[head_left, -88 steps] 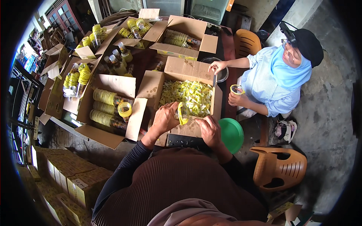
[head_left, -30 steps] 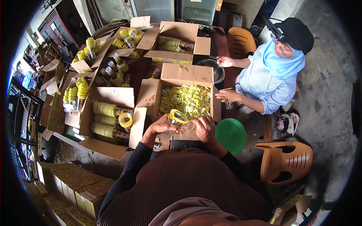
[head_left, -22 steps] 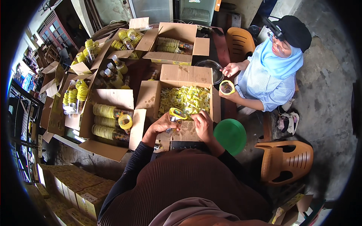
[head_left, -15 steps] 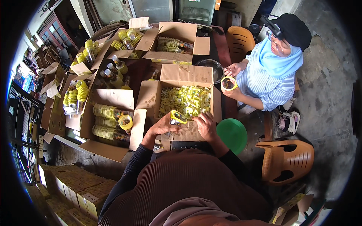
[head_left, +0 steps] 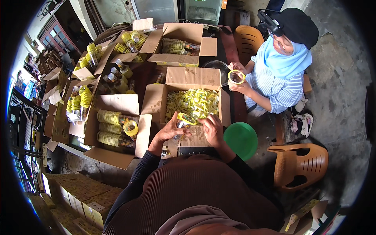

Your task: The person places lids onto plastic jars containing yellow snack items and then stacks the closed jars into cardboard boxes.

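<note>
My left hand (head_left: 166,132) is wrapped round a clear plastic cup with a yellow rim (head_left: 186,119), which tilts over the near side of an open cardboard box (head_left: 193,76). Small yellow packets (head_left: 192,102) fill that box. Close to the cup's right side, my right hand (head_left: 214,132) has its fingers pinched together; what they hold, if anything, is too small to make out. Across the table corner, a co-worker's hands (head_left: 237,85) hold a similar yellow-rimmed cup (head_left: 236,77).
To the left stands an open box (head_left: 117,101) with stacks of yellow-rimmed cups (head_left: 109,127). More cup boxes (head_left: 175,59) line the back. A green round lid or basin (head_left: 241,141) lies right of my right hand, beside an orange plastic chair (head_left: 299,166).
My right hand has shifted slightly up and left, and the cup in my left hand tilts a little differently. The co-worker's hands have come together on their cup.
</note>
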### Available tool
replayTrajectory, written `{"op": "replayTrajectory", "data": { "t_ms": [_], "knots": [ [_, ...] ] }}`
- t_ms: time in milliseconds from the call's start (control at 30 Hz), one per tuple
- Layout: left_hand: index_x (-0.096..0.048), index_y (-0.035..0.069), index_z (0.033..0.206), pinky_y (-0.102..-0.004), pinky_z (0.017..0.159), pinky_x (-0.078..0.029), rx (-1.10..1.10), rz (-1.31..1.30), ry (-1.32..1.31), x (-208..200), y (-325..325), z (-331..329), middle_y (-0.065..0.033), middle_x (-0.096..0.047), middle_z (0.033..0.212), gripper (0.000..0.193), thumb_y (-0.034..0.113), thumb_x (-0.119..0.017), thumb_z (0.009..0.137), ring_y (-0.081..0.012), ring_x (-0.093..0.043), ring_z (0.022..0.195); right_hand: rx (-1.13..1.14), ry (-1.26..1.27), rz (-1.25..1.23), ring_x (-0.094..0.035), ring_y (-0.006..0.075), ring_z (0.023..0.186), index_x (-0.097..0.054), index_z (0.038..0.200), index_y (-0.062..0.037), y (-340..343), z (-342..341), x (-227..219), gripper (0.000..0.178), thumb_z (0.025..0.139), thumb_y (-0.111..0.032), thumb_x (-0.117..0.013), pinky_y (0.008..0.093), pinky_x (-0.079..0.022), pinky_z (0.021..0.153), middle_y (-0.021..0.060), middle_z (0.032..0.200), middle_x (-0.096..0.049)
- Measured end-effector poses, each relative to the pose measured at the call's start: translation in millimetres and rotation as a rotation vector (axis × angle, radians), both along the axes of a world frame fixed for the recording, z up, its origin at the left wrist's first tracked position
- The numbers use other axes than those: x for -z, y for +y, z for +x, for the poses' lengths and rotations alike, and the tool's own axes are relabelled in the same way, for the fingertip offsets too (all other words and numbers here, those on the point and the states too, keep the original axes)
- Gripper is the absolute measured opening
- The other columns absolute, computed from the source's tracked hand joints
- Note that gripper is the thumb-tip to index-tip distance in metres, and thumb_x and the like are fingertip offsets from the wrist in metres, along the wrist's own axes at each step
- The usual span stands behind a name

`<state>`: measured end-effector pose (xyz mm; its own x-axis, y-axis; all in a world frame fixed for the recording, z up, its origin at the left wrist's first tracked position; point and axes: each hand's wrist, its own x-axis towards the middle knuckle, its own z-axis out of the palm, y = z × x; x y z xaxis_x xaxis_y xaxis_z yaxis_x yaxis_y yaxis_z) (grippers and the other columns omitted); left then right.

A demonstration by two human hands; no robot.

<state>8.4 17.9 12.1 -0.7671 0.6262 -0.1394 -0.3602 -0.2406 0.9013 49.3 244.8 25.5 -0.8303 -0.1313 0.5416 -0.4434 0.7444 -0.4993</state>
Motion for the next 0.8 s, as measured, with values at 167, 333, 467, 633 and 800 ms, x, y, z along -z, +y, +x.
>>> {"op": "replayTrajectory", "data": {
  "t_ms": [167,333,467,633,800],
  "knots": [
    [-0.035,-0.003,0.138,-0.0351,0.095,-0.047,0.083,-0.022,0.293,6.4,-6.0,-10.3,-0.0112,-0.053,0.120,0.076,0.021,-0.077,0.079,-0.0181,-0.055,0.107,-0.006,0.075,0.100,-0.054,0.0250,0.082,-0.067,0.092,-0.0097,6.6,2.8,4.1,0.023,0.072,0.001,-0.063,0.0381,-0.046,0.074,0.0050,0.084,-0.053],
    [-0.049,-0.003,0.124,-0.0302,0.084,-0.047,0.002,-0.434,0.455,-9.1,4.9,-3.5,-0.0063,-0.058,0.105,0.059,0.020,-0.076,0.077,-0.0144,-0.054,0.092,-0.037,0.100,0.159,-0.055,0.0241,0.082,-0.067,0.093,-0.0105,9.4,4.0,4.7,0.024,0.071,0.000,-0.062,0.0374,-0.046,0.075,0.0045,0.082,-0.053],
    [-0.052,0.001,0.120,-0.0278,0.078,-0.047,-0.014,-0.448,0.454,-24.5,12.4,-0.1,-0.0016,-0.058,0.101,0.052,0.020,-0.076,0.078,-0.0113,-0.053,0.086,-0.014,0.180,0.199,-0.055,0.0238,0.080,-0.067,0.093,-0.0101,9.7,8.0,2.3,0.025,0.070,0.001,-0.062,0.0372,-0.045,0.072,0.0044,0.081,-0.053],
    [-0.052,0.004,0.119,-0.0245,0.075,-0.048,-0.003,-0.075,0.133,-7.7,12.5,2.7,-0.0005,-0.056,0.100,0.047,0.017,-0.076,0.080,-0.0078,-0.054,0.085,0.059,0.228,0.131,-0.055,0.0243,0.078,-0.067,0.093,-0.0098,-2.1,5.3,4.7,0.026,0.070,0.003,-0.061,0.0379,-0.044,0.070,0.0053,0.081,-0.053],
    [-0.048,0.003,0.124,-0.0254,0.077,-0.049,-0.039,-0.180,0.194,-10.5,17.7,-0.9,-0.0028,-0.055,0.108,0.052,0.017,-0.075,0.082,-0.0093,-0.056,0.087,0.087,-0.002,-0.137,-0.055,0.0275,0.077,-0.066,0.091,-0.0086,-3.6,-3.2,12.6,0.021,0.074,0.004,-0.064,0.0380,-0.045,0.069,0.0070,0.080,-0.053]
  ]
}}
